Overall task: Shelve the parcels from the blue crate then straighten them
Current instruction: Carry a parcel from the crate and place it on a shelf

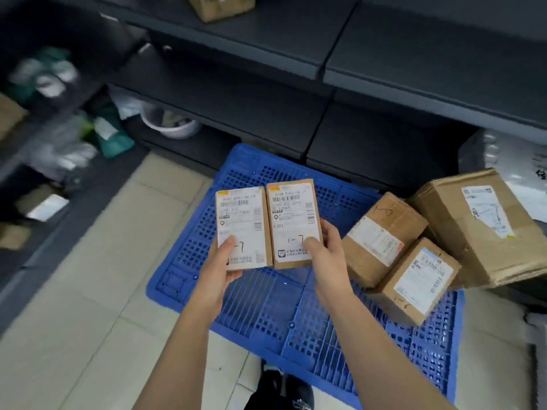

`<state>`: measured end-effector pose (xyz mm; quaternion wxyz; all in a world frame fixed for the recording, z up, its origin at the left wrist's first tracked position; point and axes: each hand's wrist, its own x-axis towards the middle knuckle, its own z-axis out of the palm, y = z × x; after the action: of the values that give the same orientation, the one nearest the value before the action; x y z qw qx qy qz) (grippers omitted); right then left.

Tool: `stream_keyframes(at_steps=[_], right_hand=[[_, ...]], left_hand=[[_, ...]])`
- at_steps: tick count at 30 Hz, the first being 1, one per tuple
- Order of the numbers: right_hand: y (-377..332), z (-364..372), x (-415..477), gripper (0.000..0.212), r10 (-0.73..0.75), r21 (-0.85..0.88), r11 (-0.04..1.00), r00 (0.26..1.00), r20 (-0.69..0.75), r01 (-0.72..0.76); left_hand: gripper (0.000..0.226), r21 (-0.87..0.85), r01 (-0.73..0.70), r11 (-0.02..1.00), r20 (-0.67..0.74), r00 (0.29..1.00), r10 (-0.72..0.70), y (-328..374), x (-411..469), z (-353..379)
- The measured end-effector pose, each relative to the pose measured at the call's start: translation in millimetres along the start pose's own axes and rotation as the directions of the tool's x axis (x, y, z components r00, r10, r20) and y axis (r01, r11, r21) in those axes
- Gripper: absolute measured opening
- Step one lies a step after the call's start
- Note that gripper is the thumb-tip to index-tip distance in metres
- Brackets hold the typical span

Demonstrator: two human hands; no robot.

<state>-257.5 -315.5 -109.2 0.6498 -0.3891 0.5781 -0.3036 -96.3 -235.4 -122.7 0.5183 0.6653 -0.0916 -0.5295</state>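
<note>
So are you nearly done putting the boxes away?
Not quite. One box already sits on a shelf. The left hand grips one parcel, the right hand a second parcel, above the blue crate. Three boxes wait at its right side, then straightening.

Light was recorded as even, diffuse and moderately bright, falling from above. Only soft shadows were cast under the brown cardboard boxes (384, 241) at the right of the blue perforated plastic crate (266, 306). Recesses of the dark grey metal shelving (225, 93) were left dim. Label print on the left slim brown cardboard parcel (241, 229) and the right slim brown cardboard parcel (293, 223) was rendered fairly sharp. Bagged goods (59, 143) at the left edge were heavily smeared. Shelf edges were bowed by wide-angle distortion.
</note>
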Motion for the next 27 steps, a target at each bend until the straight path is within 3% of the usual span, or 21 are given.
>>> stream_keyframes(at_steps=[6,15,27], right_hand=[[-27,63,-67,0.04,-0.107,-0.062,0.99,0.958,0.267,0.128],[-46,222,-160,0.043,-0.164,-0.058,0.964,0.755,0.635,0.259],[-32,493,-311,0.056,-0.263,0.08,0.925,0.474,0.84,0.372]], left_hand=[[0.034,-0.057,-0.14,0.988,-0.195,0.973,0.127,29,-83,-77],[0.023,-0.172,-0.259,0.95,-0.519,0.844,0.136,70,-185,-234],[0.03,-0.002,-0.457,0.89,-0.701,0.635,0.325,133,-295,-490]])
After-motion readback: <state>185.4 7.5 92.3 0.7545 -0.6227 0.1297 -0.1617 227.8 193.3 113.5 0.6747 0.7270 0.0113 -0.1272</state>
